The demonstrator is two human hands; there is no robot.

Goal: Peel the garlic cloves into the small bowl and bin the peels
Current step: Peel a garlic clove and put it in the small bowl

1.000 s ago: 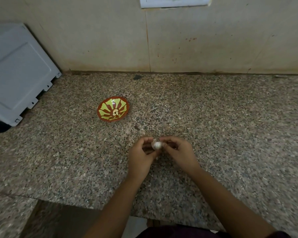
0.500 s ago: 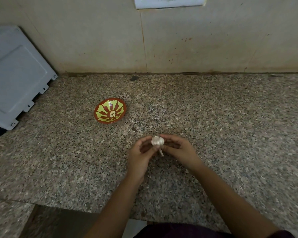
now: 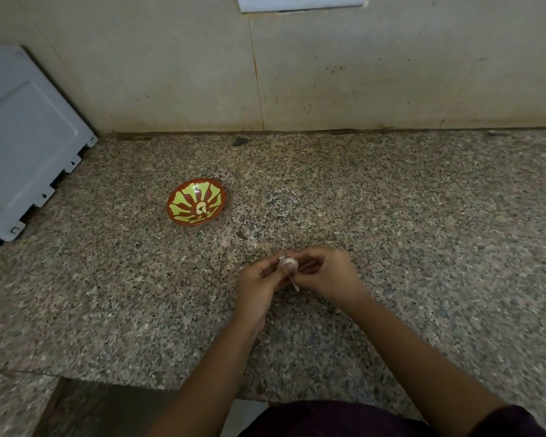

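A small white garlic bulb (image 3: 288,263) is held between both hands just above the granite counter (image 3: 391,216). My left hand (image 3: 259,283) pinches it from the left with thumb and fingers. My right hand (image 3: 327,271) pinches it from the right, and a thin strip of peel (image 3: 295,284) hangs below. A small red bowl (image 3: 197,201) with a yellow-green pattern sits to the far left of my hands. It holds a couple of pale peeled cloves (image 3: 201,208).
A grey appliance (image 3: 26,137) leans at the counter's left end. A tiled wall (image 3: 328,74) closes the back, with a white switch plate (image 3: 300,3) at the top. The counter's front edge (image 3: 139,378) runs under my forearms. A dark speck (image 3: 242,235) lies near the bowl.
Both hands stay together on the garlic, turning it slightly. A strip of peel has come loose and hangs below it. The camera view has shifted a little.
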